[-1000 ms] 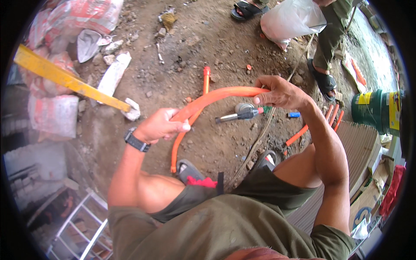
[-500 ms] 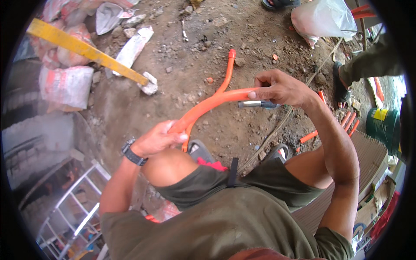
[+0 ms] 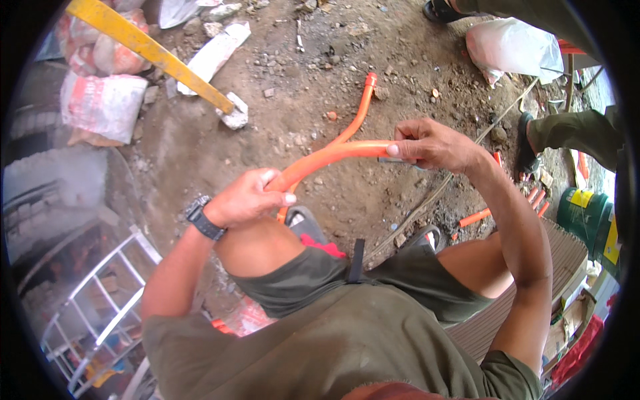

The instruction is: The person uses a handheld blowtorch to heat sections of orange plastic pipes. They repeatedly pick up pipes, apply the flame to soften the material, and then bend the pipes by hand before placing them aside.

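A curved orange plastic pipe spans between my two hands above my knees. Its left end is wrapped by my left hand, which has a dark watch at the wrist. With thumb and fingers my right hand pinches the pipe's right end. On the ground beyond lies a second bent orange pipe with a collar at its far end; the held pipe partly hides it. A metallic tool lies on the dirt below my right hand, mostly covered by it.
A yellow bar slants in at upper left near filled sacks. A metal ladder-like frame stands at lower left. On the right are short orange pipe pieces, a green bucket, a plastic bag and another person's leg.
My right hand has shifted slightly lower with its pipe end, covering more of the metallic tool. My left hand has risen a little. More of the other person's legs shows at upper right.
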The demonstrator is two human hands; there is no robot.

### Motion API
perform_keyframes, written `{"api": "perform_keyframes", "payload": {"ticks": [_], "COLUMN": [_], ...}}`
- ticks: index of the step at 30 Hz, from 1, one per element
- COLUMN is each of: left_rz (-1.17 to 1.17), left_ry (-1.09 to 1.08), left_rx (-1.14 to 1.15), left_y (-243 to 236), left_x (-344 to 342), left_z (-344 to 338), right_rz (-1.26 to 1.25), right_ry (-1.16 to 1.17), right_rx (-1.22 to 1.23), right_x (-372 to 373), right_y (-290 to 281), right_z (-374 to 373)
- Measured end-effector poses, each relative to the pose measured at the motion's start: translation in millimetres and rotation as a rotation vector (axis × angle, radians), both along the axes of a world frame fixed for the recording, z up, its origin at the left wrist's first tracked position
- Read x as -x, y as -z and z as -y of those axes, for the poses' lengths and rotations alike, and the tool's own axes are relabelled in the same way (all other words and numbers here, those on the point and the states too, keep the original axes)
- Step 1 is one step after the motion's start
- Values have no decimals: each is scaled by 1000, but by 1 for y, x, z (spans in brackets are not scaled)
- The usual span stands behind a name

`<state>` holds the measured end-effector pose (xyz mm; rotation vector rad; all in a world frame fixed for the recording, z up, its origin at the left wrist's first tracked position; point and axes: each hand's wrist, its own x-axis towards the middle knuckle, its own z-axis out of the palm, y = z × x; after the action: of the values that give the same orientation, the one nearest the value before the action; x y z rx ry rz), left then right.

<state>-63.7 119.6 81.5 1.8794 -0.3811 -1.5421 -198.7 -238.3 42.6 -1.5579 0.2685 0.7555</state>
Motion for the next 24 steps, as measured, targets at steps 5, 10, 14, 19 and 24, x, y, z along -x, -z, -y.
{"api": "perform_keyframes", "payload": {"ticks": [5,10,14,19,24], "left_rz": [-40,-140,-115,-148,-216], "left_ry": [87,311,485,512,374], "left_rx": [-9,-8,52,22,105], "left_y": [-10,0,12,11,14], "left_x": [3,20,28,30,36], "left_z": [21,34,43,53,59], "right_rz": [51,-149,-142,-134,-14], "right_ry": [-83,-322,-487,-523,-329], "right_rx": [-33,120,61,-12,-155], "right_x": [36,72,85,84,84], "right_y": [-1,-33,-24,-10,5], "right_z": [11,21,17,18,8]}}
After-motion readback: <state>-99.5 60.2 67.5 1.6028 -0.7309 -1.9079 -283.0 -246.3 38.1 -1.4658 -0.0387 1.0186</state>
